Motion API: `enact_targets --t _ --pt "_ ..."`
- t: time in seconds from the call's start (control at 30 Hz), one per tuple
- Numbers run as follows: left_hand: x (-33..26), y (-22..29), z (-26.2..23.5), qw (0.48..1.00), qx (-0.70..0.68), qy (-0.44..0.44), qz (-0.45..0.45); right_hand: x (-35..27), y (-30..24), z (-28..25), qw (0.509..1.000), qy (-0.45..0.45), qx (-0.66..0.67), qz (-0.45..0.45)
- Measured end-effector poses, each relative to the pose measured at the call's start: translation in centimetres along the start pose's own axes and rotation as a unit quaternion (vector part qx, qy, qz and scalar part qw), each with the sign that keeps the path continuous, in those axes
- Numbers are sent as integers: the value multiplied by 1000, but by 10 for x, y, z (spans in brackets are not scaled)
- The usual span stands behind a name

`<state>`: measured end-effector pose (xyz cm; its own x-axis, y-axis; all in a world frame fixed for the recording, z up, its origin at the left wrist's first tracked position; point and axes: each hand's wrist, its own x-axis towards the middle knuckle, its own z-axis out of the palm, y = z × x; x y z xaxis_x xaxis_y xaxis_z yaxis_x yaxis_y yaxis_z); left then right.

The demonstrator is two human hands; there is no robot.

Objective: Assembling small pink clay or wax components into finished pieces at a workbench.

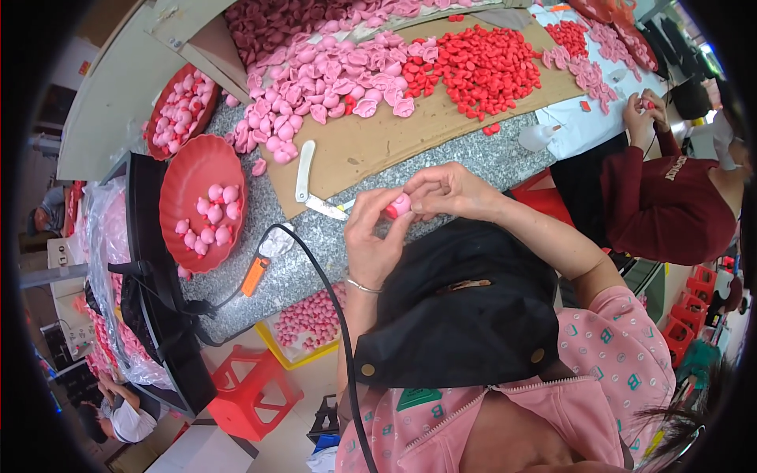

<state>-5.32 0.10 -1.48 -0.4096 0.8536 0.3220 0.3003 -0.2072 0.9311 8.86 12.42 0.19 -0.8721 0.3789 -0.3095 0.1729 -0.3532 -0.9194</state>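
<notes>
Small pink-and-red piece (399, 206) pinched between fingertips of both hands, above near edge of granite worktop (315, 236). Left hand (373, 240) closed on it from below, right hand (445, 191) gripping from above. White-handled knife (311, 183) just left, on cardboard sheet (378, 142). Red scalloped tray (197, 201) with pink pieces farther left.

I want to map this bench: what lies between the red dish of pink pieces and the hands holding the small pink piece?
In the head view, between the red dish and the hands lie a white-handled knife on cardboard, plus a black cable.
</notes>
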Motion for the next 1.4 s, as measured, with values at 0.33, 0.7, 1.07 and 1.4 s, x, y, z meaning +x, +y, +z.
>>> enact_targets --t 0.33,0.7,1.07,1.4 --pt "1 5 9 999 -19 25 -19 2 8 10 995 71 -15 -70" --pt "2 9 15 996 72 -15 44 -5 -6 3 992 61 -96 -51" --pt "10 14 16 989 111 -65 74 -8 -23 -7 965 41 -248 -72" --pt "19 3 25 998 26 -52 31 0 -15 -20 970 45 -223 -85"
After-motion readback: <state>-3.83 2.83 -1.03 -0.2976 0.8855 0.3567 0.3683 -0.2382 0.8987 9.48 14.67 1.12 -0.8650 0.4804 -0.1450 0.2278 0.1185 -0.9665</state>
